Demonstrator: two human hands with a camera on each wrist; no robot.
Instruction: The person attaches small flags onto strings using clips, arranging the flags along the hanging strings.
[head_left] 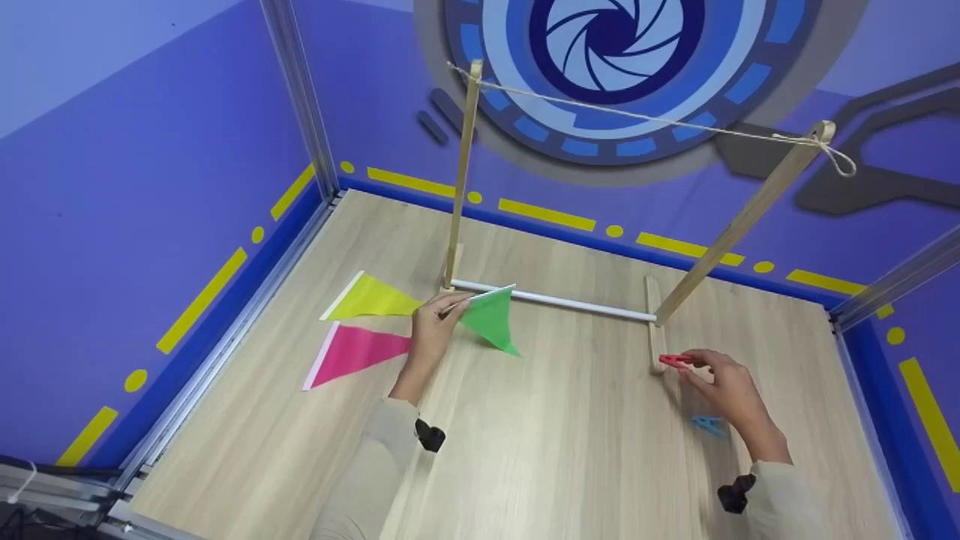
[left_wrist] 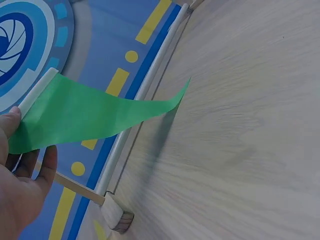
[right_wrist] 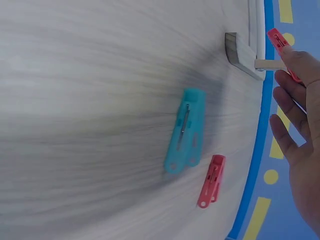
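Note:
My left hand (head_left: pixel 433 330) pinches a green triangular pennant (head_left: pixel 489 319) at the end of its white-edged top. The pennant's tip points down in the head view, above the table and in front of the stand's crossbar. Between thumb and fingers, my right hand (head_left: pixel 731 386) holds a red clothespin (head_left: pixel 674 361), close to the right foot of the stand. Beneath that hand a blue clothespin (right_wrist: pixel 186 131) lies on the table, and beside it a second red clothespin (right_wrist: pixel 212 181), which the right hand hides in the head view.
A yellow pennant (head_left: pixel 369 298) and a pink pennant (head_left: pixel 352 354) lie left of my left hand. Behind both hands stands a frame of two wooden posts (head_left: pixel 739 225), joined low by a white crossbar (head_left: pixel 585 302) and at the top by a string (head_left: pixel 637 115). Blue walls enclose the table.

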